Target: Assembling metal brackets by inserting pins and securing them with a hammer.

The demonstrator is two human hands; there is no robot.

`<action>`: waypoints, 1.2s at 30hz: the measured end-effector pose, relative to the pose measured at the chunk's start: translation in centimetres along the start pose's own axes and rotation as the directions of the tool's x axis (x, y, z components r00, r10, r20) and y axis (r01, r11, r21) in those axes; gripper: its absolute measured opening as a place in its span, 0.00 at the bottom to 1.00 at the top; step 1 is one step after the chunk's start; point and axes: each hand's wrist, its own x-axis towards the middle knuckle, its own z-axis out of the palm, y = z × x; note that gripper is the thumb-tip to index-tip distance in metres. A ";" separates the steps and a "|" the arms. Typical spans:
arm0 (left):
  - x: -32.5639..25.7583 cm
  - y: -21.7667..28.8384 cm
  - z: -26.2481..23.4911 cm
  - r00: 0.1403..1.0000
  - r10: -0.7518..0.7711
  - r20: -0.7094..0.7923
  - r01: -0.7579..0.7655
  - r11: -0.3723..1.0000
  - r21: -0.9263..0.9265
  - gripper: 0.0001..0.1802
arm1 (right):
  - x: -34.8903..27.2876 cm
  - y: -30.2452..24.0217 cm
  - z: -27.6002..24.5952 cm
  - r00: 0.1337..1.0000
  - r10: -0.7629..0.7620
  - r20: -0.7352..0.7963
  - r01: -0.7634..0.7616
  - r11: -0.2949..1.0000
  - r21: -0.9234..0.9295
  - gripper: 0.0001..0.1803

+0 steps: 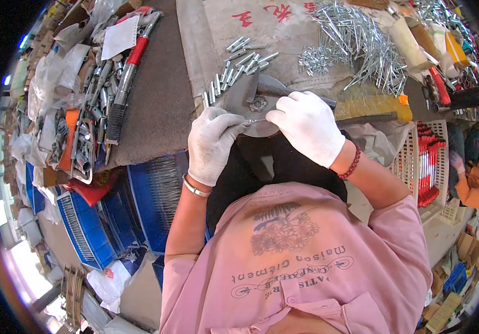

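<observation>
In the head view, both hands wear white gloves and meet over a round grey plate (263,130) at the near edge of the desk (158,103). A thin metal rod (258,120) lies level between them, above the plate. The left hand (212,142) has its grip pinched on the rod's left end, thumb against fingers; the right hand (305,127) has its grip pinched on the right end, with the fingers curled in.

Just beyond the rod, a hammer (275,89) lies across the plate, its head to the left and its handle running behind the right hand. A small round metal piece (258,104) sits just beside the hammer head. Short metal tubes (232,74) lie loosely in rows beyond the left hand. Farther right are a heap of small metal parts (315,60) and, touching it, a tangled pile of long metal pins (359,47).

A red and black tool (129,78) rests among the clutter at the left. Blue trays (153,192) stand below the desk on the left, and a white basket (406,158) on the right holds red-handled tools (430,164).
</observation>
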 end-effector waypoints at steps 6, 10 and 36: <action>0.0 0.0 0.2 1.000 -0.020 0.003 0.020 1.000 -0.019 0.09 | 0.2 0.0 0.5 0.999 -0.032 -0.016 0.032 0.999 0.010 0.06; -0.5 0.0 0.4 0.998 0.063 -0.024 -0.062 0.998 0.015 0.09 | 0.7 -0.2 1.0 0.995 -0.097 -0.030 0.097 0.995 -0.002 0.06; -1.1 -0.1 1.1 0.989 0.104 -0.109 -0.094 0.992 0.088 0.10 | 1.9 5.8 -1.1 0.929 0.370 -0.023 -0.359 0.914 0.190 0.04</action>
